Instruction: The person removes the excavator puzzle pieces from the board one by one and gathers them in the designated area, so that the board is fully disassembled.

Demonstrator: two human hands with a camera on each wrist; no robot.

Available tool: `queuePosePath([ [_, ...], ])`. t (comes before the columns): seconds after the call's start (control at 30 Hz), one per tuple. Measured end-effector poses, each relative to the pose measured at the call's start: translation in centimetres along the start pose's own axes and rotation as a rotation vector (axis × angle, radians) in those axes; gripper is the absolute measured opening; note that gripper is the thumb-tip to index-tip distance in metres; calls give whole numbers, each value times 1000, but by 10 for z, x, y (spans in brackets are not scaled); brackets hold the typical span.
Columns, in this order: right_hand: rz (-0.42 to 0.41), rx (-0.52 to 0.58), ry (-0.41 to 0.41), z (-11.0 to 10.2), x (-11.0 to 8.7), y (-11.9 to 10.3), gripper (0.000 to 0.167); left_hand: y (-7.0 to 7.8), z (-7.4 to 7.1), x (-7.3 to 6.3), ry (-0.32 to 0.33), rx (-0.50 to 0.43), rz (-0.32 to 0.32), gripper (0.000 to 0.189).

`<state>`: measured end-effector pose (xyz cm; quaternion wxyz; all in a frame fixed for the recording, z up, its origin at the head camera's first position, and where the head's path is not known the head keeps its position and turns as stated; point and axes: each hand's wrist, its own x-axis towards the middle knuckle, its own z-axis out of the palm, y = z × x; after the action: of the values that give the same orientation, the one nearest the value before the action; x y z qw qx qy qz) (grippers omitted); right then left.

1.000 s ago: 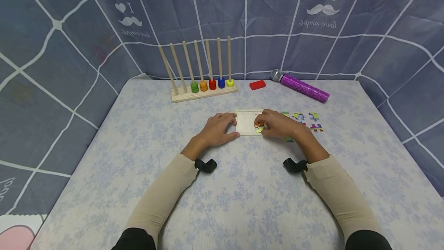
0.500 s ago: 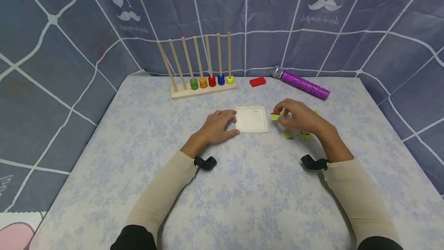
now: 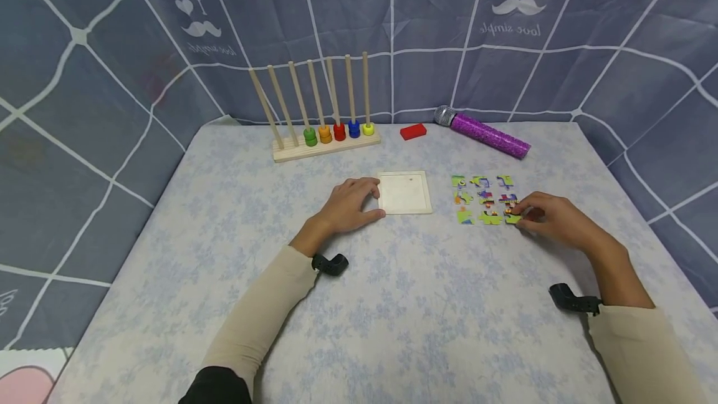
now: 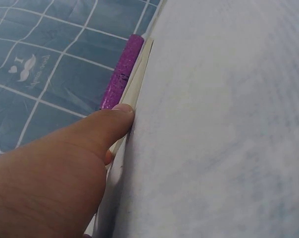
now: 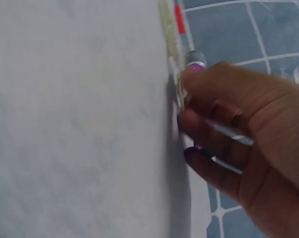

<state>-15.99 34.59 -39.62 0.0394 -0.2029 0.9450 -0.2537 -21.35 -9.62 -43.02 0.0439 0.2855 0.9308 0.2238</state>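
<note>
In the head view my left hand (image 3: 350, 207) holds the left side of a small pale wooden puzzle tray (image 3: 404, 194), its thumb by the near corner. The thumb (image 4: 115, 119) lies on the tray's edge in the left wrist view. My right hand (image 3: 558, 222) pinches a green puzzle piece (image 3: 511, 219) between thumb and fingers at the near right of the laid-out pieces. Several other colourful puzzle pieces (image 3: 485, 197) lie in rows right of the tray. The right wrist view shows the hand (image 5: 238, 129) edge-on; the pinched piece is mostly hidden there.
Behind the tray stands a wooden peg rack (image 3: 331, 149) with coloured rings. A red block (image 3: 413, 131) and a purple glitter microphone (image 3: 488, 135) lie at the back. A grey-blue checked cloth (image 3: 437, 11) rises behind the table.
My right hand has moved right, from over the tray to the near right of the puzzle pieces, carrying a piece. My left hand stays at the tray.
</note>
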Motion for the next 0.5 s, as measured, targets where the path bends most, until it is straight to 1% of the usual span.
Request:
queuePosePath([
  [0.13,-40,-19,27,4,-3,3,23,2,0,-2,4,-3,-4,34],
  [0.27,-56,-40,37,6,-3,3,23,3,1,-3,0,-2,-11,33],
  [0.5,-32,-44,41,5,-6,3,21,3,0,-1,1,2,-7,33],
])
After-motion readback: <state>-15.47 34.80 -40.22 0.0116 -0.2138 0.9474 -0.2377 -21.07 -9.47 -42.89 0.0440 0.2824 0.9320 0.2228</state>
